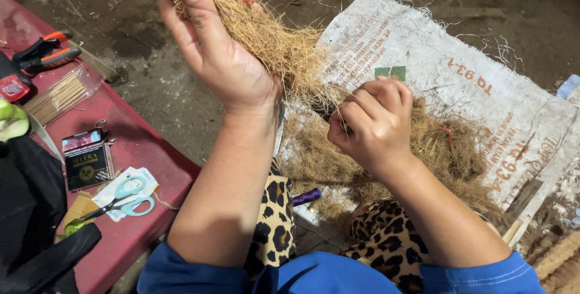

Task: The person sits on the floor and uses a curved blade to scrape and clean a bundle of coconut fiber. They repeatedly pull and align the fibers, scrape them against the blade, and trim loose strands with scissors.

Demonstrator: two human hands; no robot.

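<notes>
- Coconut fibre bundle [266, 34]: raised in the left hand [220, 58], fingers wrapped round it, above the woven sack [459, 83] on the floor.
- Right hand [371, 125]: fingers pinching strands at its lower end.
- Loose fibre pile [447, 155]: unworked on the sack.
- Scissors [124, 200]: untouched on the red table.
</notes>
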